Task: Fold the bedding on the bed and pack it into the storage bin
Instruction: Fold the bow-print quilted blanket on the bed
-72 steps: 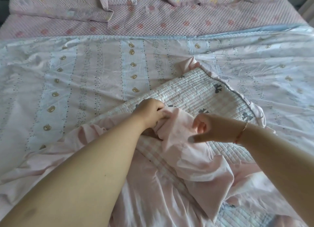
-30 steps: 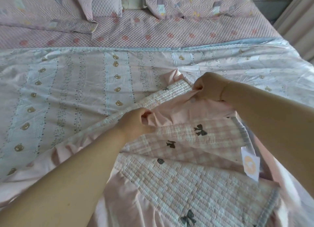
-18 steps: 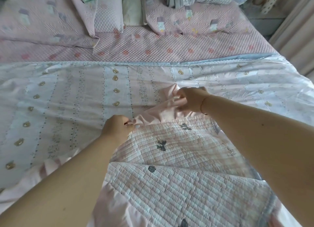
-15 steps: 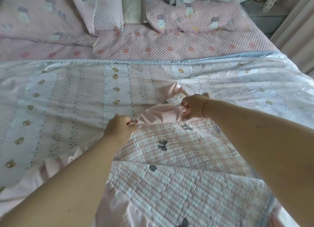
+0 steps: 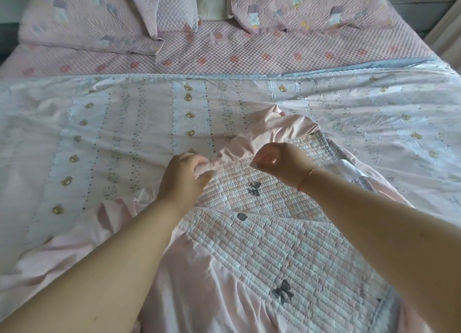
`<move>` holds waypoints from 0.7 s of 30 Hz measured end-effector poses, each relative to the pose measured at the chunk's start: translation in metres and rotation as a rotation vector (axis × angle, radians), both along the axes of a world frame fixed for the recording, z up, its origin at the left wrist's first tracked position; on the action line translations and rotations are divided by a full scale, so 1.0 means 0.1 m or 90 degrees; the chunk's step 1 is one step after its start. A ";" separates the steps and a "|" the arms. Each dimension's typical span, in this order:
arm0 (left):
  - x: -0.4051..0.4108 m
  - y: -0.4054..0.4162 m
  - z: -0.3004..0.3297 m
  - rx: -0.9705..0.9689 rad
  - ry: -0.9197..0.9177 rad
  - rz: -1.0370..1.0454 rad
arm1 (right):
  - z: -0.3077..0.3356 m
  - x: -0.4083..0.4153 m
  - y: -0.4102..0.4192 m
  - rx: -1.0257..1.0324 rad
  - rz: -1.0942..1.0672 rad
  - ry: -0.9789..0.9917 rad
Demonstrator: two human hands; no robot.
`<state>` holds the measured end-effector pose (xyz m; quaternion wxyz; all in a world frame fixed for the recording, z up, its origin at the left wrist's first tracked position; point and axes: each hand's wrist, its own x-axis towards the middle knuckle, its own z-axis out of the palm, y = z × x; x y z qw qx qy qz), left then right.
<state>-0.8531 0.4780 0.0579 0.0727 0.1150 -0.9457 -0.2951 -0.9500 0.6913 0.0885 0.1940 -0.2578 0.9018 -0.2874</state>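
Both forearms reach out over the bed. The left hand (image 5: 183, 177) pinches the pink ruffle (image 5: 239, 143) of the quilted bow-print blanket (image 5: 274, 235), which lies half folded on the bear-print sheet (image 5: 119, 133). The right hand (image 5: 279, 162) hovers above it, fingers curled and holding nothing.

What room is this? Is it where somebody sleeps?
Most likely a bedroom. There is a bed with a pink checked mattress cover, pillows at its head, and a bear-print quilt spread across it.
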 end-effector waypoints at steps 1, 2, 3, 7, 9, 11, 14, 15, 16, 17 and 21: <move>0.10 0.00 0.02 0.019 -0.006 -0.011 | -0.03 0.17 0.00 0.010 0.040 -0.054; 0.19 0.01 0.04 0.038 -0.016 -0.023 | -0.08 0.32 0.00 0.048 0.084 -0.100; 0.29 0.01 0.05 0.048 -0.032 -0.040 | -0.16 0.45 0.00 0.107 0.130 -0.129; 0.59 0.02 0.01 0.071 -0.093 -0.115 | -0.40 0.64 0.00 0.252 0.166 -0.107; 0.74 0.05 -0.03 0.074 -0.082 -0.127 | -0.44 0.58 -0.01 0.223 0.094 -0.093; 0.91 0.12 -0.04 0.089 -0.083 -0.150 | -0.44 0.51 0.01 0.194 0.050 -0.097; 1.18 0.26 -0.04 0.125 -0.120 -0.187 | -0.36 0.54 0.04 0.147 0.021 -0.082; 1.25 0.31 -0.04 0.143 -0.124 -0.190 | -0.30 0.57 0.06 0.124 0.014 -0.067; 1.31 0.34 -0.04 0.155 -0.125 -0.191 | -0.24 0.60 0.10 0.100 0.002 -0.047; 1.34 0.37 -0.04 0.164 -0.132 -0.187 | -0.17 0.64 0.16 0.084 -0.016 -0.031; 1.33 0.44 0.04 0.193 -0.138 -0.033 | -0.01 0.85 0.56 0.038 -0.186 -0.026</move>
